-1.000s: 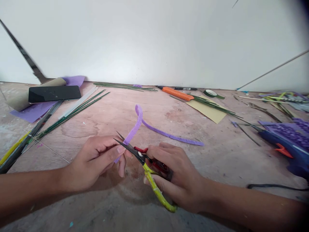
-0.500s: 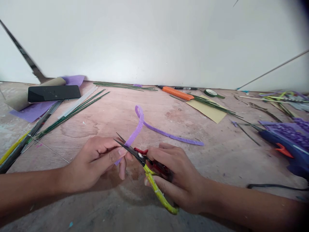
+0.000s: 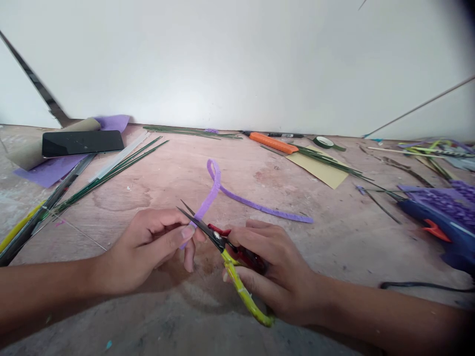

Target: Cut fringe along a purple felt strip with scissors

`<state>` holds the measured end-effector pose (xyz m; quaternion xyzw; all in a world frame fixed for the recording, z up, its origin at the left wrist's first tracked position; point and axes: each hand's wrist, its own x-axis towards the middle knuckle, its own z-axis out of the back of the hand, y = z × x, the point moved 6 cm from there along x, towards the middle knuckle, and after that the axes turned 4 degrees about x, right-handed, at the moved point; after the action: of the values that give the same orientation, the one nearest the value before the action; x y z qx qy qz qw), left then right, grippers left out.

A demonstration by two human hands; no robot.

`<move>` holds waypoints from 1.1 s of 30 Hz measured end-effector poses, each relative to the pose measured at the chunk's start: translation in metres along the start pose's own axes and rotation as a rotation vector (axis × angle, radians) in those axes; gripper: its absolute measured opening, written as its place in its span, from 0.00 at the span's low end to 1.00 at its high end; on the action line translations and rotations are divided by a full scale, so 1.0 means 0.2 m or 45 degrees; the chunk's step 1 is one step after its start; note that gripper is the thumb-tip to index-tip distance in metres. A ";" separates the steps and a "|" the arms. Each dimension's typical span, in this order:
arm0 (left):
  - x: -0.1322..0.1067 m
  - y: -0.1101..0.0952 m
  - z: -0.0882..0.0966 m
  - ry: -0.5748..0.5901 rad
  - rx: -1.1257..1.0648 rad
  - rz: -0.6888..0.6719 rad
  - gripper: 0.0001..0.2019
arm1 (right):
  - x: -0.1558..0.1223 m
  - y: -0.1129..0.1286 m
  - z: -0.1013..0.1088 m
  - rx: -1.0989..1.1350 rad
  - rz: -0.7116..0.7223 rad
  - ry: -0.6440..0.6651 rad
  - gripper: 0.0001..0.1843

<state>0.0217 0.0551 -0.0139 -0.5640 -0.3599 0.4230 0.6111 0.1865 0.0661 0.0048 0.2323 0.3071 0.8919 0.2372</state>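
Note:
A narrow purple crepe paper strip (image 3: pixel 210 197) is pinched near its lower end between the thumb and fingers of my left hand (image 3: pixel 156 244). From there it rises, loops over and trails to the right across the table. My right hand (image 3: pixel 272 267) grips scissors (image 3: pixel 232 267) with yellow and red handles. Their dark blades are a little apart and lie at the strip, just above my left thumb. A short end of the strip hangs below that thumb. The red handle is partly hidden by my right fingers.
A phone (image 3: pixel 83 143) rests on a paper roll at left, near green wires (image 3: pixel 111 173). Behind lie an orange cutter (image 3: pixel 272 142), yellow paper (image 3: pixel 319 169) and green tape (image 3: pixel 323 142). A blue glue gun (image 3: pixel 426 222) with its cord lies right. A white wall (image 3: pixel 237 64) bounds the back.
The scissors and my left fingertips have shifted slightly up and to the right along with the strip. Less of the strip's end shows below my thumb. Its trailing end stays where it was.

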 end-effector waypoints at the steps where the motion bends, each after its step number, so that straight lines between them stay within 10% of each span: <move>1: 0.00 -0.01 0.00 -0.006 -0.004 -0.011 0.13 | 0.00 0.00 0.00 -0.003 -0.005 0.001 0.10; 33: 0.00 -0.07 0.00 0.003 0.251 -0.148 0.19 | 0.01 -0.01 -0.01 0.037 0.018 0.038 0.11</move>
<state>0.0228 0.0554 -0.0009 -0.4799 -0.3479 0.4197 0.6874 0.1843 0.0667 0.0022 0.2246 0.3219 0.8923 0.2230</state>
